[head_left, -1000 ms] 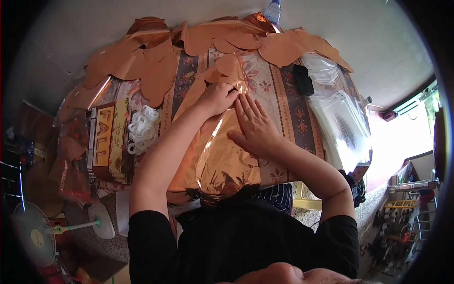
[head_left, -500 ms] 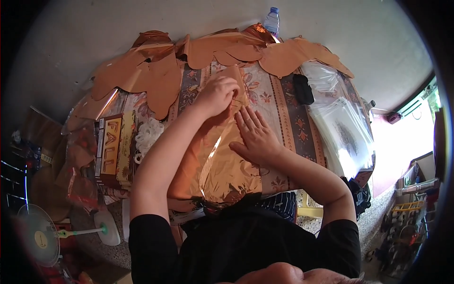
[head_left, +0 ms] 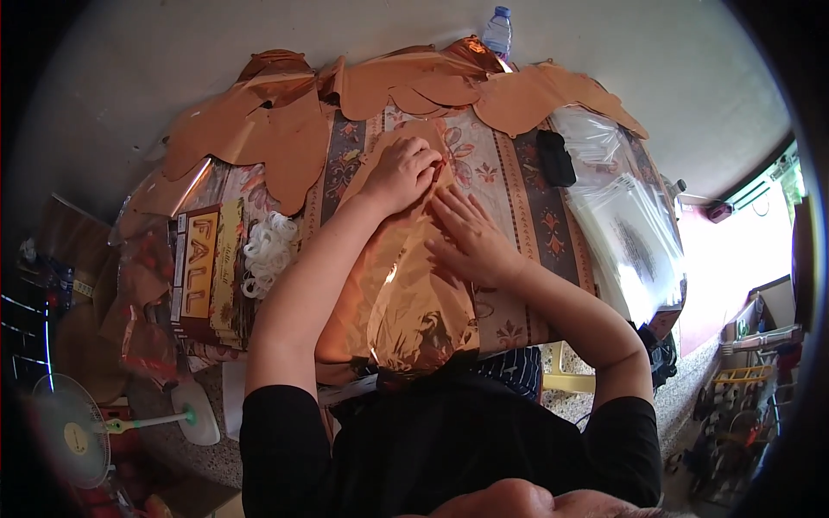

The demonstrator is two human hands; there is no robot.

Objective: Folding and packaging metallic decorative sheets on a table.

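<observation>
A flat copper-coloured foil balloon [head_left: 419, 306] lies lengthwise on the table before me, its shiny near end hanging over the front edge by my lap. My left hand [head_left: 399, 179] is closed at its far part, the fingertips pinching the foil along the right edge. Just nearer and to the right, my right hand [head_left: 473, 242] rests flat on the foil's right side, fingers stretched and slightly apart. Creases run down the foil from between the hands.
More flat copper foil balloons [head_left: 298, 151] line the table's back and left. Left of my arm are a white ring bundle [head_left: 272, 250] and packaged cards [head_left: 203, 268]. To the right lie a black case [head_left: 555, 159] and clear plastic bags [head_left: 630, 250]. A bottle [head_left: 498, 33] stands behind.
My left hand has shifted slightly right, still pinching the foil edge. The foil has turned and spread a little under it. My right hand stays flat, moved slightly right.
</observation>
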